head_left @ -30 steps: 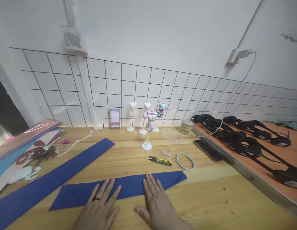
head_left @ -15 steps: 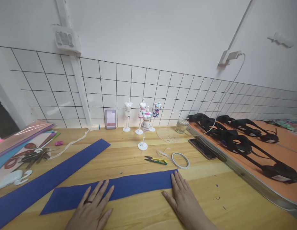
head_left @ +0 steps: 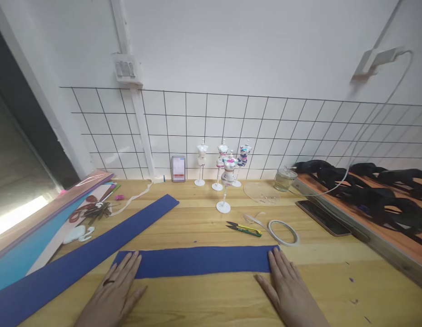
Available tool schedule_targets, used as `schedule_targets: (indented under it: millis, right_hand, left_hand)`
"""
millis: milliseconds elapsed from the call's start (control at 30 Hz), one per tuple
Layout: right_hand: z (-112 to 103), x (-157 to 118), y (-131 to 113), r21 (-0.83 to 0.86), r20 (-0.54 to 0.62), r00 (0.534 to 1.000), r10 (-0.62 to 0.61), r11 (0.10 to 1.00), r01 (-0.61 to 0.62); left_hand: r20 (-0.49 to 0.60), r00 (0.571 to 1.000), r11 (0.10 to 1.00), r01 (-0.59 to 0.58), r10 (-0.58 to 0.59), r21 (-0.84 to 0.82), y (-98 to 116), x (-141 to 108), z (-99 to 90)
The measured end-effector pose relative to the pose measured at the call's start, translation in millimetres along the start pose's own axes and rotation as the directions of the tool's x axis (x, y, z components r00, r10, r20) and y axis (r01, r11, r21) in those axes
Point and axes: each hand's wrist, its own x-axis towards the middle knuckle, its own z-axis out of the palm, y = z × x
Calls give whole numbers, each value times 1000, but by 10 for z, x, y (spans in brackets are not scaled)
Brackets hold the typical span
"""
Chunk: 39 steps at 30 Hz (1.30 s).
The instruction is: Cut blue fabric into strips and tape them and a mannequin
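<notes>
A strip of dark blue fabric lies flat across the wooden table in front of me. My left hand rests palm down on its left end, fingers stretched out, a dark ring on one finger. On the strip's right end lie the fingertips of my right hand, also flat, with the thumb spread away. A second, longer blue strip runs diagonally at the left, apart from my hands. Just beyond the near strip are yellow-green thread snips and a roll of narrow white tape.
Several small mannequins on stands stand toward the wall grid. A glass jar and a dark phone are at the right, beside an orange surface with black straps. Scissors and white earphones lie left.
My left hand has slid left to the near strip's left end, and that strip now lies straighter. My right hand stays at its right end. The camera view has turned left.
</notes>
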Motion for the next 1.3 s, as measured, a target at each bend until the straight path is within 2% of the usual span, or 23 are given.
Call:
schedule_targets:
  millis: [133, 300, 433, 567, 667, 767, 833, 967, 1133, 1300]
  right_hand:
    - [58, -10, 21, -33, -61, 998, -30, 999, 28]
    - [86, -17, 33, -31, -66, 997, -28, 999, 26]
    - [131, -37, 54, 40, -66, 998, -10, 999, 13]
    - [175, -51, 73, 111, -65, 997, -36, 993, 43]
    - [192, -48, 73, 83, -83, 996, -23, 996, 30]
    - [194, -43, 71, 43, -113, 993, -40, 998, 45]
    - [191, -39, 72, 31, -120, 991, -51, 998, 55]
    - [184, -30, 75, 64, -108, 994, -23, 998, 30]
    - [175, -26, 68, 54, -92, 995, -23, 998, 28]
    - [179, -28, 66, -25, -121, 991, -59, 998, 57]
  left_hand:
    - [121, 990, 997, 78, -76, -15, 22, 10, -117]
    - [178, 981, 996, 87, -81, -28, 52, 51, -246]
    - [240, 961, 988, 148, -135, -37, -19, 31, -275]
    - [198, 968, 984, 169, -154, -63, -158, 14, -270]
    - [82, 990, 989, 123, -117, -76, -306, 39, -274]
    - [-14, 982, 982, 186, -186, -1, -490, 89, -265]
    - [5, 969, 968, 248, -248, 48, -607, 131, -250]
    - [126, 948, 956, 291, -292, 30, -737, 218, -251]
    - [204, 922, 943, 332, -329, 21, -750, 275, -317]
    - [218, 914, 937, 350, -344, 10, -752, 289, -389]
